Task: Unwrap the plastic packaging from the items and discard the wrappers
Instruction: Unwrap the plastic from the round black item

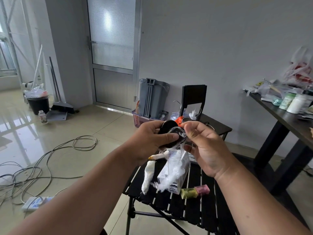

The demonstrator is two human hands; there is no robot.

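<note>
Above a black slatted table (208, 197) near the white wall, a person works clear plastic film off a round black disc-shaped item (171, 133) held at chest height, well above the tabletop. The left hand (150, 141) clamps the disc, thumb pressed across its face; the right hand (203, 146) pinches the loose plastic wrap (180, 133) at the disc's right edge, fingers curled. A white film-wrapped box (176, 173) and a wrapped white bundle (149, 175) lie below on the table. The film looks thin, clingy and prone to stretching; the disc appears light and rigid, best gripped by its rim while the wrap's free edge is pulled.
</note>
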